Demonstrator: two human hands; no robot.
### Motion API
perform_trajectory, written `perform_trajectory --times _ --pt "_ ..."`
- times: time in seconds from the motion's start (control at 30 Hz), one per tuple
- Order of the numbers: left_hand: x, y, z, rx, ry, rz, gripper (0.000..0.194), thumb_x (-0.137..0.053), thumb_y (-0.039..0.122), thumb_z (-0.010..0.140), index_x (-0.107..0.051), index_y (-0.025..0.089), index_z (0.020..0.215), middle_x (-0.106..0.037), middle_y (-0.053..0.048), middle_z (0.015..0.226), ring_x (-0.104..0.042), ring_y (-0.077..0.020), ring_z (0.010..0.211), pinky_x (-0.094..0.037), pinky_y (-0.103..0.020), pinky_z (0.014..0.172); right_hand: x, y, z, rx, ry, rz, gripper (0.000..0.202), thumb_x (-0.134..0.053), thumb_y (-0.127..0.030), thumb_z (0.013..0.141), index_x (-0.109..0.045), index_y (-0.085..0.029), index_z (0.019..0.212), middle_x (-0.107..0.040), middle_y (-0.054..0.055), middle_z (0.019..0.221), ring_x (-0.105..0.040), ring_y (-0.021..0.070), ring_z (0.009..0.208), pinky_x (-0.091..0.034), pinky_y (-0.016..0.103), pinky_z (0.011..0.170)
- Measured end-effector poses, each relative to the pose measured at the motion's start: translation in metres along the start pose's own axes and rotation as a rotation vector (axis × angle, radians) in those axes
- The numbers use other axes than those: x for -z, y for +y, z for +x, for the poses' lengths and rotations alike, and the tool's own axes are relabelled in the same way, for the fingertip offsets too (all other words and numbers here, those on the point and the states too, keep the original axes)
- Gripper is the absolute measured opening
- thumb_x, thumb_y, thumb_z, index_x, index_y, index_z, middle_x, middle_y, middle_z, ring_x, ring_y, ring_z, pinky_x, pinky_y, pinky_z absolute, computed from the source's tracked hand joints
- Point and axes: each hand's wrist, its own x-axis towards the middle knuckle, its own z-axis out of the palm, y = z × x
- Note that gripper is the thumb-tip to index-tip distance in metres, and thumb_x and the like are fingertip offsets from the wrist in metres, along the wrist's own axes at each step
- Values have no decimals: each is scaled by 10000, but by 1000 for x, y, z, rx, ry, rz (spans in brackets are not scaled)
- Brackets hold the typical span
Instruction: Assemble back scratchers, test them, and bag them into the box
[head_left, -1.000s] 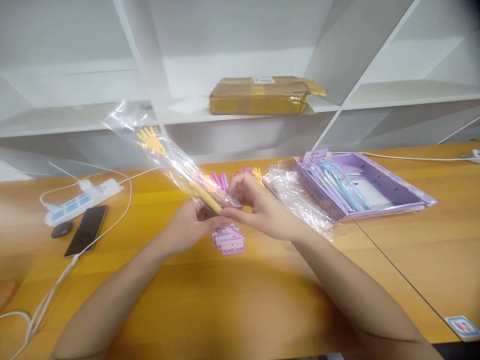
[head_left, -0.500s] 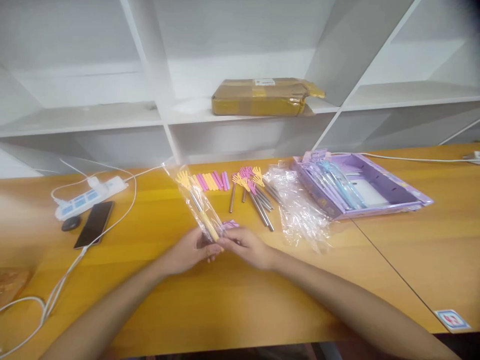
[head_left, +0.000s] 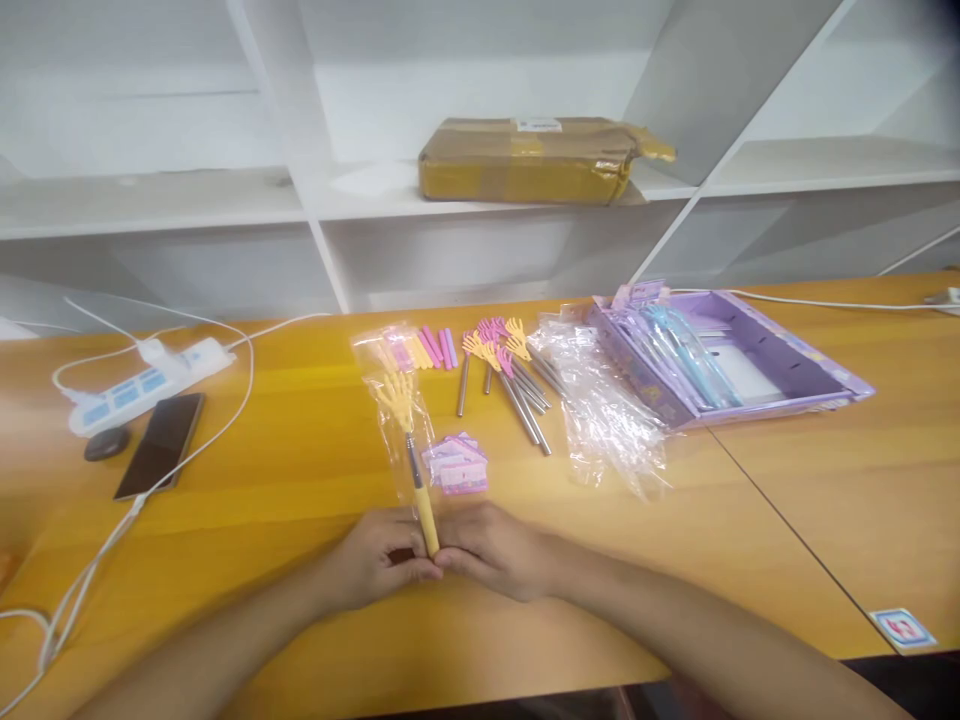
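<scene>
My left hand (head_left: 379,555) and my right hand (head_left: 495,550) meet near the front of the table, both closed around the lower end of a yellow back scratcher (head_left: 426,518). Its claw head points away from me, and a dark metal rod joins it to the handle. A clear plastic bag (head_left: 373,378) surrounds the scratcher; its bottom edge is hidden by my fingers. Just beyond my right hand lies a small pile of pink and purple cards (head_left: 461,472). Farther back are loose pink and yellow handle tubes (head_left: 433,345) and several claw heads on steel rods (head_left: 517,395).
Crumpled clear bags (head_left: 607,420) lie beside a purple open box (head_left: 806,408) holding wrapped blue and purple items. On the left are a power strip (head_left: 150,385), a phone (head_left: 161,445), a small black object (head_left: 106,444) and white cables. A taped carton (head_left: 525,165) sits on the shelf.
Both hands have drawn the bagged back scratcher closer to me and turned it more upright in view. The card pile, mostly covered before, now shows. The camera has shifted slightly.
</scene>
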Motion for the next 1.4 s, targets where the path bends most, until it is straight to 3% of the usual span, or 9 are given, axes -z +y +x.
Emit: perform_trajectory --times 0.1,0.2,0.33,0.43,0.57,0.73,0.9,1.13,1.4 --pt "0 1 -1 -33 -13 -3 264 -716 322 982 -685 171 768 -722 -44 800 -661 -138 743 -482 -211 700 -1 2 -1 12 -17 33 420 -379 -446 1139 -664 -179 986 -693 67 949 -618 149 840 -487 257 794" --pt "2 3 -1 16 -34 -28 290 -708 377 985 -709 170 782 -727 -55 807 -663 -152 751 -486 -229 708 -2 3 -2 29 -25 84 455 -383 -475 1135 -656 -173 930 -683 61 899 -605 146 808 -480 256 770" --pt "10 10 5 160 -225 -154 421 -660 553 985 -764 172 839 -751 -78 898 -685 -190 856 -514 -271 800 -1 -5 -1 42 -59 156 507 -353 -484 1139 -677 -161 922 -671 57 860 -589 140 780 -469 255 749" --pt "14 15 9 204 -311 -346 472 -673 587 965 -745 163 769 -715 -59 795 -664 -167 781 -520 -254 749 -1 -14 0 35 -111 286 551 -301 -482 1149 -724 -149 1031 -645 39 822 -564 120 709 -473 238 716" --pt "12 19 10 266 -335 -547 440 -723 553 939 -738 153 756 -705 -60 746 -643 -146 673 -531 -239 653 -1 -18 -1 21 -167 443 576 -297 -498 1150 -744 -134 1139 -535 -18 669 -525 105 611 -478 221 676" --pt "13 19 11 257 -368 -546 422 -703 538 959 -820 151 840 -741 -93 744 -664 -160 684 -529 -241 669 0 -14 -2 5 -189 500 588 -320 -514 1145 -743 -108 1096 -555 -17 657 -547 104 600 -483 232 669" --pt "16 16 14 225 -330 -488 449 -658 554 983 -839 149 918 -770 -104 822 -691 -173 739 -533 -242 716 0 -8 -1 -28 -171 477 606 -301 -543 1142 -717 -109 1059 -570 -15 670 -560 101 600 -491 238 679" --pt "19 6 11 196 -177 -186 445 -544 523 1055 -779 154 972 -726 -73 912 -661 -188 884 -504 -277 842 2 2 -2 -60 -17 290 479 -315 -487 1147 -621 -164 969 -614 13 788 -585 123 705 -496 252 704" --pt "21 7 11 207 -145 -234 413 -495 478 1081 -742 162 984 -706 -81 976 -647 -196 920 -509 -298 868 -1 0 4 -86 128 344 393 -372 -461 1141 -606 -175 1006 -657 33 892 -566 121 729 -497 261 735"
